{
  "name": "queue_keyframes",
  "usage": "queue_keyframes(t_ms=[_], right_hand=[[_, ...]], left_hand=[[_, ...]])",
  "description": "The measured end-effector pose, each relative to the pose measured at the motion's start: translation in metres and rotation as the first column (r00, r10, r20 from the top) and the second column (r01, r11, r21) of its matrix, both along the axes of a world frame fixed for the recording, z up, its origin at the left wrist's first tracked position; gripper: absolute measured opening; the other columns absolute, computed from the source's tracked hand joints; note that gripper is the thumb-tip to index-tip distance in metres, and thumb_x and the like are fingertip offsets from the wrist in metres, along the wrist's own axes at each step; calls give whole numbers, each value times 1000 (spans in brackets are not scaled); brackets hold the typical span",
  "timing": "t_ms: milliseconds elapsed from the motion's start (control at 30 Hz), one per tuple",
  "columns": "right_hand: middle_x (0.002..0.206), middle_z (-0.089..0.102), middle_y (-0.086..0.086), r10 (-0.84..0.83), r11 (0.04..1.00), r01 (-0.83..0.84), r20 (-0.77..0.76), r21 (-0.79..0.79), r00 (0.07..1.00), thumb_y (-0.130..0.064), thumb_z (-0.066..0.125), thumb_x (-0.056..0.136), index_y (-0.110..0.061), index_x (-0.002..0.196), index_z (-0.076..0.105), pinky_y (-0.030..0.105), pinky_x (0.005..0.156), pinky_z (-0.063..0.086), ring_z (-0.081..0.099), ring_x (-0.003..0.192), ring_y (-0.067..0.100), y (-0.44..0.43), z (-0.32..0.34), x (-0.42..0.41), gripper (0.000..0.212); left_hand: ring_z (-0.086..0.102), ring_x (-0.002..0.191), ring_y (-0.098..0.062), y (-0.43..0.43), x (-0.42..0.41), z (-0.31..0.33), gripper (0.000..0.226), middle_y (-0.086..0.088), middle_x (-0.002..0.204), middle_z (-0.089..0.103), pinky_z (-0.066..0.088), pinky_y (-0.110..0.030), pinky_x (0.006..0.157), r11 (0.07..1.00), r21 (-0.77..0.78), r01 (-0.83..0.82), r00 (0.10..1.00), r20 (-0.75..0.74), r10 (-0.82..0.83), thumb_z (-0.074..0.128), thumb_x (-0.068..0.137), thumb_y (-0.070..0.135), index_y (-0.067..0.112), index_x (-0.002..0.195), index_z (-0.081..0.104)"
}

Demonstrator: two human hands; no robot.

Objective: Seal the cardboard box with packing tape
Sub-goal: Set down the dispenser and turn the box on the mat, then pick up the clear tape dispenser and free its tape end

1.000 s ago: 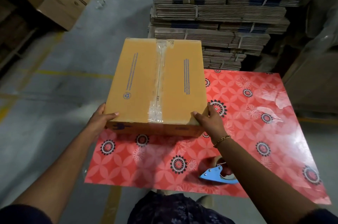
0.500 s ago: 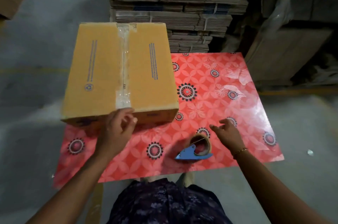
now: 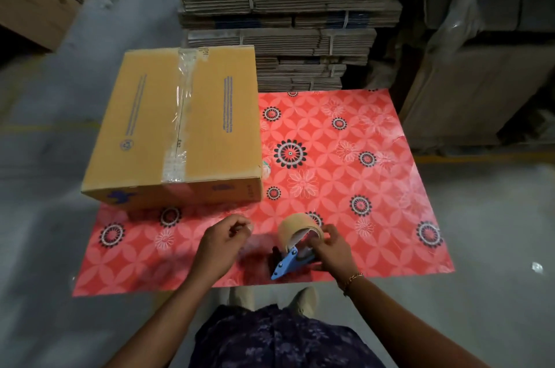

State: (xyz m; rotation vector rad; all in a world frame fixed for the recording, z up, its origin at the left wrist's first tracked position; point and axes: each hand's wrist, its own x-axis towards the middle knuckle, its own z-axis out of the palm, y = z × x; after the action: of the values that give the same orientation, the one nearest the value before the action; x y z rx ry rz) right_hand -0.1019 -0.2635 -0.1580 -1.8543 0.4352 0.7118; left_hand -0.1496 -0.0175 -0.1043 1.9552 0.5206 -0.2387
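Two hands: the right hand (image 3: 332, 250) now grips the one tape dispenser (image 3: 295, 244), tilted up off the counter (image 3: 375, 187); the left hand (image 3: 220, 244), loosely curled and empty, has left the box. One cardboard box (image 3: 177, 127), seam taped, sits far left, overhanging the counter's left edge.

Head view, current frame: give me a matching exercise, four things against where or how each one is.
Things:
1. cardboard box
2. tape dispenser
3. left hand
4. flattened cartons

States:
A. loosely curled, holding nothing
B. stacked behind the table
C. on the table's left side, clear tape along its top seam
D. gripped by the right hand

Pairs: 1-C, 2-D, 3-A, 4-B
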Motion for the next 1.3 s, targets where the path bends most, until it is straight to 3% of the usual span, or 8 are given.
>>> queue_keyframes(t_ms=[100,200,333,433,700,1000,1133,1300], right_hand=[[97,71,21,226,960,-248,165,127,960,-15,62,94,-15,115,54,39,54,61,73,70,27,-17,48,31,23],[83,70,8,350,877,-423,300,229,887,-10,58,94,-18,117,59,33,52,60,72,65,21,-20,109,70,24],[83,68,8,401,797,-537,423,276,813,-4,54,99,-21,124,59,27,50,56,69,63,14,-12,173,110,30],[88,65,8,405,778,-575,499,252,766,-15,58,92,-28,118,62,25,56,50,63,67,9,-9,206,129,30],[85,70,-2,-134,909,-143,598,392,790,-24,57,98,-13,105,65,28,60,45,65,70,13,-35,248,105,15],[71,61,4,-68,813,-164,371,559,926,-39,59,95,-8,92,72,26,49,33,52,54,13,3,235,31,33],[64,61,1,-142,838,-92,378,538,915,-41,64,93,-11,84,71,26,46,30,49,50,13,12,244,36,32],[60,61,-1,-170,834,-79,391,546,905,-21,65,95,-14,75,68,26,46,26,46,47,12,19,243,36,21]], left_hand=[[60,66,-17,-19,13,10,19,-3,82,72,41,-24,56,898,-328,-294,949,-209,235,59,97,29,22,86,72],[66,86,-27,-45,28,24,52,-11,101,71,50,-34,74,710,-609,-354,911,-397,114,51,92,60,14,101,74],[55,124,-47,-86,45,67,81,-26,134,60,47,-54,101,332,-942,-50,965,-131,-227,44,86,66,3,133,61],[73,98,-32,-101,64,110,74,-20,122,70,60,-43,80,176,-984,28,986,-2,-165,40,89,56,0,130,64],[63,72,-33,-107,104,171,61,-18,90,66,51,-36,67,340,-938,71,970,145,197,41,88,44,-4,113,70],[59,63,-32,-115,122,192,50,-22,75,63,49,-33,57,457,-889,28,885,234,402,42,86,40,-2,90,68],[43,67,-26,-117,118,189,55,-22,79,63,21,-30,49,551,-835,9,907,238,346,44,82,49,1,85,70],[58,63,-32,-115,119,190,47,-20,71,65,44,-32,56,513,-858,-24,870,235,434,43,87,40,1,85,69]])
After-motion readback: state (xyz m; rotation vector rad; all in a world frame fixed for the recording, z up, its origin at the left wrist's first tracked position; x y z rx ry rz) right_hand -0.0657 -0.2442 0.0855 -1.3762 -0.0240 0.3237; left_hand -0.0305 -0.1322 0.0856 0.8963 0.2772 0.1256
